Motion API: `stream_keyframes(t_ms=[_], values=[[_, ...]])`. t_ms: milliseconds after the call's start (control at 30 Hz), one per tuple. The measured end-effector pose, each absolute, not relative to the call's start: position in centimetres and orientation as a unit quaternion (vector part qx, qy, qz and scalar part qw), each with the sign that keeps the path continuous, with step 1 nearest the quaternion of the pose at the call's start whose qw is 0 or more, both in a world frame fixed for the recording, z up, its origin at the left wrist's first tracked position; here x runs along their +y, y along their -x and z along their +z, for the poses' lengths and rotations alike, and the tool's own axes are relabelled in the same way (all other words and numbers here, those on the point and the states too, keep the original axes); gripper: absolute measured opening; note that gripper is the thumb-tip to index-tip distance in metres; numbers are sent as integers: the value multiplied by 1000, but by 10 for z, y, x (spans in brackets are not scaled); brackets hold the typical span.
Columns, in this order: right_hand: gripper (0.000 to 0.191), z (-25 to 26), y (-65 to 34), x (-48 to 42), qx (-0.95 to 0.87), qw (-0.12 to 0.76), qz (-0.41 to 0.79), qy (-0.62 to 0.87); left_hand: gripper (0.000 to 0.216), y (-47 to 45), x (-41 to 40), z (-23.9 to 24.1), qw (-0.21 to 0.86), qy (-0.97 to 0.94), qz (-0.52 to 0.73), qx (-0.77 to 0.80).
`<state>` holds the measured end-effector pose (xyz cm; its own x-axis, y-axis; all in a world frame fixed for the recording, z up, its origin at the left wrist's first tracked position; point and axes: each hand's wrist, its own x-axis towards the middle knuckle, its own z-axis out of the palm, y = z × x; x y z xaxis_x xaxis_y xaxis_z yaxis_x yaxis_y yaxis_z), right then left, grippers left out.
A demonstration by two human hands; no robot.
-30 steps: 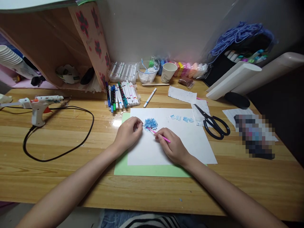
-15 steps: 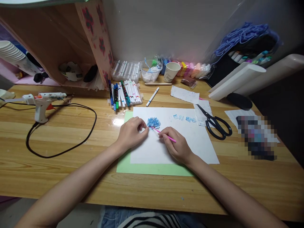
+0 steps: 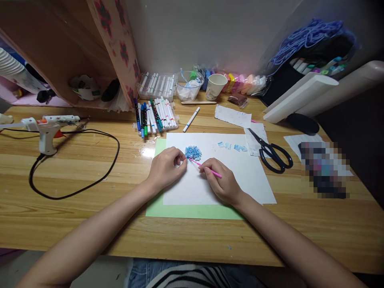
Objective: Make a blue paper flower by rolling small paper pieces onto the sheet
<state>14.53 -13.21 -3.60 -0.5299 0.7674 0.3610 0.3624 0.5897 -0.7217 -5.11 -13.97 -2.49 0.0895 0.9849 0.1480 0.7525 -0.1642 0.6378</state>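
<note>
In the head view a fluffy clump of small blue and white scraps [image 3: 193, 152] lies on a white paper sheet [image 3: 192, 188], which rests over a light green sheet [image 3: 156, 211]. Beside the clump's lower left edge is my left hand [image 3: 168, 166], thumb and forefinger pinched together; anything between them is too small to name. My right hand [image 3: 220, 180] is closed like a pen grip around a thin pink stick [image 3: 216, 174]. Its tip reaches the clump's lower edge, near my left fingertips. Several flat blue-streaked pieces [image 3: 237, 147] lie farther right on the sheet.
Black-handled scissors [image 3: 274, 158] lie on torn white paper [image 3: 253, 149] at the right. Markers [image 3: 156, 118], a clear bowl [image 3: 188, 87] and a paper cup [image 3: 216, 87] stand behind. A glue gun [image 3: 49, 132] with a looping cable [image 3: 115, 160] occupies the left.
The camera view has shifted slightly. The pink stick's tip has moved a little left along the clump's lower edge; both hands keep nearly the same pose.
</note>
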Motion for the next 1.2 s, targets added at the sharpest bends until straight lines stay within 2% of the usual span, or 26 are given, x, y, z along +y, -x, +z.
stream_keyframes(t_ms=[433,1200], values=[[17,-34,-145,-132,-828,342,287,340,9,46,-144,-24,176,-686,266,654],[15,-34,-144,-131,-836,347,270,329,7,45,-142,-26,183,-682,284,649]])
